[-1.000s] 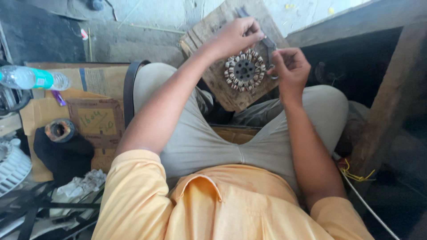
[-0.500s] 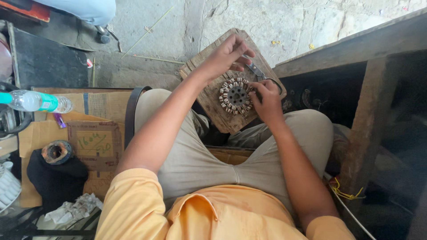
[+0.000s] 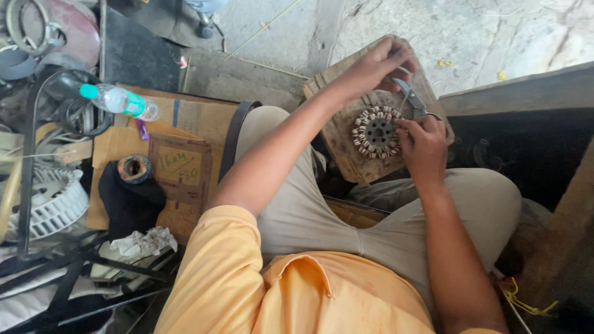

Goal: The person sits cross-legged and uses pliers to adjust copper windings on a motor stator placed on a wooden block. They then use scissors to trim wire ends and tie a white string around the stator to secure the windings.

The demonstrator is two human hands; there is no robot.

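A clear plastic bottle (image 3: 120,101) with a teal cap is laid on flat brown cardboard (image 3: 179,167) at the far left. Below it a ribbed white fan wheel (image 3: 52,207) is seen, and beside that a dark roll (image 3: 135,168) resting on black cloth (image 3: 127,201), with crumpled white rag (image 3: 145,242) further down.

Towards the middle, a rough, worn wooden board (image 3: 346,145) is propped across the knees. On it a round stator (image 3: 376,132) is laid flat: a dark metal hub with holes, ringed by pale, tightly wound coils set like spokes.

The left hand (image 3: 377,65) is held above the board's far edge, its fingers closed narrowly around the upper handle of grey metal scissors (image 3: 411,99), whose blades are angled down to the stator's right rim. The right hand (image 3: 424,145) is laid against that same rim, fingertips pinched together at the coils; whether a wire end is gripped cannot be told.

For this step to be done well, the stator is best kept pressed flat so that it cannot turn, and the scissor tips are best kept to the loose end only, clear of the windings' thin coating. At the right, dark timber (image 3: 526,93) is seen.
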